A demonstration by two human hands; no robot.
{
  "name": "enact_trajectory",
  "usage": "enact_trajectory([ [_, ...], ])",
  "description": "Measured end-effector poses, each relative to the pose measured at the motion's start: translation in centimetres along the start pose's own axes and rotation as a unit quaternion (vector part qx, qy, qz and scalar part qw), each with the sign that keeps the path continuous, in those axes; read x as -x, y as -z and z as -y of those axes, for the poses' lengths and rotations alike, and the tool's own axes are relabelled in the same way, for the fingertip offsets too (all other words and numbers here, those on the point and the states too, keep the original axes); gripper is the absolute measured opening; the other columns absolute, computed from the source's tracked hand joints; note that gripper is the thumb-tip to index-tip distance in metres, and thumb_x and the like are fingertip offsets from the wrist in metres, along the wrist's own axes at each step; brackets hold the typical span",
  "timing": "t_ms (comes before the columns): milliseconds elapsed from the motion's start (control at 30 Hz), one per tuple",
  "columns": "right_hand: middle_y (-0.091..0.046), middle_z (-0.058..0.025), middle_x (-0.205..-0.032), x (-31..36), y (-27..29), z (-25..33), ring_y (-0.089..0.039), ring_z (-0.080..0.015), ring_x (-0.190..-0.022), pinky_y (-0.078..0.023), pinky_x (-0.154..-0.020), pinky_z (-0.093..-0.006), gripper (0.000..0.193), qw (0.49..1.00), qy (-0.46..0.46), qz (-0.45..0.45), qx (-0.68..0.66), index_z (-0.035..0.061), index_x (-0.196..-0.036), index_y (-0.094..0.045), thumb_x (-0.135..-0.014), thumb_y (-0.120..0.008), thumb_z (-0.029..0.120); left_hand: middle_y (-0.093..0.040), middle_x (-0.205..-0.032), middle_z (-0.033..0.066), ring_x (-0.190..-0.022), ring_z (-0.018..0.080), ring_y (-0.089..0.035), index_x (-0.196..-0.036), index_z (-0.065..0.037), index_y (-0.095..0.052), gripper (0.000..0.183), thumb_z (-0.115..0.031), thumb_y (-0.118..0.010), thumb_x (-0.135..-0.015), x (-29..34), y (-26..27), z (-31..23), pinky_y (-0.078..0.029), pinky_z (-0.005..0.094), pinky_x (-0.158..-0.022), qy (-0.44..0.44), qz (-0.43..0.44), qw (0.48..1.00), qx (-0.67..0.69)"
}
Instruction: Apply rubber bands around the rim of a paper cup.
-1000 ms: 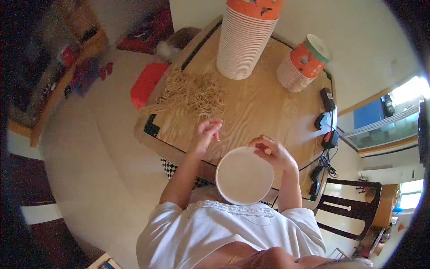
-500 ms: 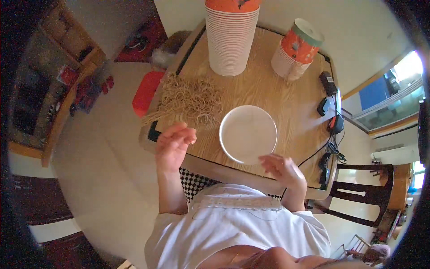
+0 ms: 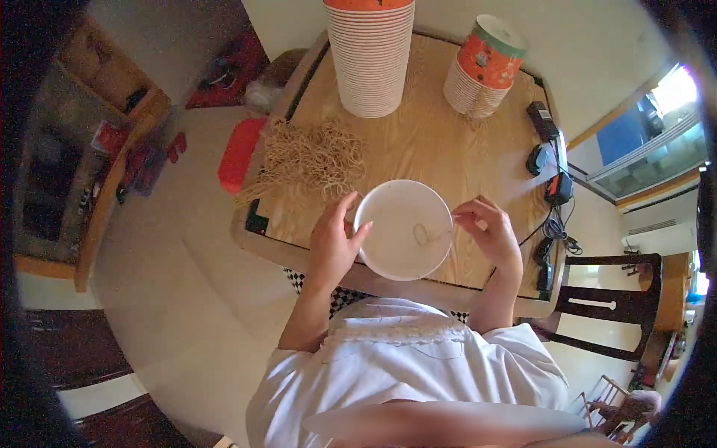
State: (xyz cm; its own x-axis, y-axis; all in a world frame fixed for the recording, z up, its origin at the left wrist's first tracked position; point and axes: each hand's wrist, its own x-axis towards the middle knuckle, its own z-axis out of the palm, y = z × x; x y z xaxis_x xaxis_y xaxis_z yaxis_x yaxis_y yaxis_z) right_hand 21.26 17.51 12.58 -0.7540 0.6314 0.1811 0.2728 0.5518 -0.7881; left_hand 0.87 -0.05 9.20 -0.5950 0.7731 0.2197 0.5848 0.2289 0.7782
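A round white lidded cup [image 3: 403, 228] stands on the wooden table [image 3: 433, 142] near its front edge. My left hand [image 3: 332, 240] grips the cup's left rim. My right hand [image 3: 485, 231] is at its right rim, fingers pinched on a tan rubber band [image 3: 428, 235] that runs across the white top. A heap of tan rubber bands [image 3: 310, 158] lies on the table just left of the cup.
A tall stack of orange and white paper cups [image 3: 370, 56] stands at the back, a shorter tilted stack [image 3: 482, 71] to its right. Black chargers and cables [image 3: 549, 175] lie along the table's right edge. A red stool [image 3: 240, 153] is left, a dark chair [image 3: 612, 306] right.
My left hand dropped from the air onto the cup's left rim. My right hand rose from the table edge to the right rim, and a rubber band now lies across the top.
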Motion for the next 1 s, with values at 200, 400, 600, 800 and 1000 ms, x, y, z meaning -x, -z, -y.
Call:
enact_trajectory([
  [200, -0.053, -0.0072, -0.061, 0.6, -0.9, -1.0, -0.051, -0.0177, -0.056, -0.042, -0.052, -0.0316, 0.015, 0.988, -0.127, 0.065, 0.053, 0.0023, -0.077, -0.059, -0.074, -0.068, 0.013, -0.058, -0.093, 0.0097, -0.074, 0.0181, -0.055, -0.12, -0.009, -0.049, 0.05, -0.017, -0.069, -0.075, -0.1, -0.3, 1.8, -0.046, 0.0304, -0.066, 0.008, -0.026, 0.999, -0.021],
  [400, -0.052, -0.0117, -0.059, 1.2, -0.2, 0.0, -0.049, -0.0227, -0.052, -0.041, -0.05, -0.0346, 0.02, 0.975, -0.091, 0.156, 0.13, 0.0028, -0.078, -0.056, -0.075, -0.066, 0.02, -0.058, -0.067, 0.0075, -0.057, 0.0185, -0.054, -0.107, -0.007, -0.057, 0.033, -0.017, -0.066, -0.077, 0.0, 0.0, 1.5, -0.044, 0.0321, -0.053, 0.058, 0.045, 0.997, -0.039],
  [600, -0.056, -0.0109, -0.066, 0.7, -0.9, 2.1, -0.053, -0.0218, -0.054, -0.043, -0.051, -0.0314, 0.011, 0.987, 0.067, 0.145, 0.035, 0.004, -0.084, -0.058, -0.076, -0.062, 0.012, -0.06, -0.071, 0.0077, -0.065, 0.0251, -0.06, -0.101, -0.008, -0.059, 0.025, -0.014, -0.063, -0.077, -1.1, 0.1, 2.4, -0.047, 0.0355, -0.059, 0.073, 0.05, 0.992, -0.085],
  [800, -0.055, -0.0004, -0.068, -1.1, -0.4, 7.1, -0.051, -0.0071, -0.061, -0.042, -0.055, -0.0227, 0.008, 0.963, 0.001, 0.231, -0.141, 0.0025, -0.081, -0.056, -0.08, -0.062, 0.007, -0.056, -0.074, 0.0067, -0.067, 0.0178, -0.055, -0.084, -0.004, -0.064, 0.011, -0.014, -0.065, -0.078, -0.2, 2.5, -2.8, -0.045, 0.0288, -0.062, -0.073, 0.028, 0.996, 0.038],
  [1000, -0.056, 0.0015, -0.075, -2.3, -0.2, 8.3, -0.05, -0.0044, -0.069, -0.04, -0.06, -0.0201, 0.006, 0.929, -0.034, 0.249, -0.271, 0.0021, -0.084, -0.056, -0.083, -0.06, 0.006, -0.057, -0.078, 0.0045, -0.068, 0.0131, -0.054, -0.091, -0.004, -0.063, 0.017, -0.012, -0.067, -0.077, 1.7, 2.7, -4.9, -0.045, 0.0254, -0.059, -0.101, 0.157, 0.974, 0.13],
])
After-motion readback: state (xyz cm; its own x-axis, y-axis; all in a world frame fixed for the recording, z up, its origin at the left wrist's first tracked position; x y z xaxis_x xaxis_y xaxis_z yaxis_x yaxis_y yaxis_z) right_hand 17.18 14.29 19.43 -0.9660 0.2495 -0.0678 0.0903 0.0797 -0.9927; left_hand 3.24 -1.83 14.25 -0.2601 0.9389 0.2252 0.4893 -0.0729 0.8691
